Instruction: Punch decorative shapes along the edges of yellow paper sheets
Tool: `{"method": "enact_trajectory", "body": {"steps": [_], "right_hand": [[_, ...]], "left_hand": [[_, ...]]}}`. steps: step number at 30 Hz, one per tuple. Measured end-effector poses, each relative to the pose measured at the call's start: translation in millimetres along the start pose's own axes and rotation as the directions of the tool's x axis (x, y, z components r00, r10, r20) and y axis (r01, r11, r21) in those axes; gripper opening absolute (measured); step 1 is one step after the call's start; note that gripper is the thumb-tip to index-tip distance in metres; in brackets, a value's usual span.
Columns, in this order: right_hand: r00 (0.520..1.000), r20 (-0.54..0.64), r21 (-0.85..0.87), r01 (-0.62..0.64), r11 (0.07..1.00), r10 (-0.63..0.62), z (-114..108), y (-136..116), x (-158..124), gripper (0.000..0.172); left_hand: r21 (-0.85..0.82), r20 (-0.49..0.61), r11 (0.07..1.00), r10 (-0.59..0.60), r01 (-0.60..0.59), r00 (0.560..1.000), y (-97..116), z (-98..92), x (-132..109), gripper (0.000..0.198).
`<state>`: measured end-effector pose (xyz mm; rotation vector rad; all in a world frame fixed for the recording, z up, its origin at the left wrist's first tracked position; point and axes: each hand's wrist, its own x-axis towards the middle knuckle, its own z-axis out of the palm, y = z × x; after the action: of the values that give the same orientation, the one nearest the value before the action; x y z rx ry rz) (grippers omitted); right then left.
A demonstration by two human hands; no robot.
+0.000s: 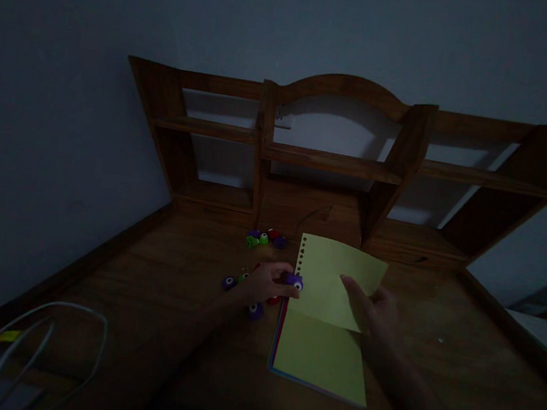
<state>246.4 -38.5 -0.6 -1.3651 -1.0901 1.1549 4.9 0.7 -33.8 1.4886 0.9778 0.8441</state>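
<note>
My left hand grips a small purple craft punch with a white round spot, set at the left edge of a yellow paper sheet. Star-shaped holes run down that edge above the punch. My right hand is closed on the sheet's right side, thumb on top and fingers behind, holding it raised. Below it lies a stack of coloured paper, yellow uppermost, with red and blue edges showing at the left. Around my left hand lie more punches, among them a purple punch and another purple punch.
Several green, red and purple punches sit farther back on the wooden desk. A wooden shelf unit stands along the wall. White cable loops at the lower left. A small white scrap lies to the right. The light is dim.
</note>
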Motion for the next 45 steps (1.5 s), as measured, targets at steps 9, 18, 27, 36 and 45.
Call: {"method": "enact_trajectory", "body": {"steps": [9, 18, 27, 36, 45], "right_hand": [[1.0, 0.025, 0.038, 0.007, 0.999, -0.008, -2.2, 2.0, 1.0, 0.045], [1.0, 0.013, 0.086, 0.0, 0.996, -0.001, -2.6, 7.4, 4.5, 0.043], [0.999, -0.036, 0.139, -0.001, 0.99, 0.006, 0.0, 9.4, 5.8, 0.043], [0.999, -0.036, 0.131, 0.003, 0.991, 0.002, -1.9, 13.5, 8.6, 0.039], [0.999, -0.034, 0.134, 0.029, 0.991, -0.024, -3.1, 14.7, 10.5, 0.04]], "left_hand": [[0.003, -0.018, 0.998, 0.07, -0.07, 0.997, -1.6, -4.4, 0.7, 0.038], [-0.012, 0.017, 0.998, 0.063, -0.063, 0.998, 5.2, -13.1, -1.2, 0.036], [-0.031, -0.049, 0.998, 0.062, -0.063, 0.997, 20.0, -29.3, -7.7, 0.035], [-0.287, -0.109, 0.958, -0.037, 0.004, 0.993, 13.9, -40.7, 1.2, 0.042], [-0.012, -0.187, 1.0, -0.018, 0.016, 0.982, 10.8, -42.6, 0.2, 0.051]]}}
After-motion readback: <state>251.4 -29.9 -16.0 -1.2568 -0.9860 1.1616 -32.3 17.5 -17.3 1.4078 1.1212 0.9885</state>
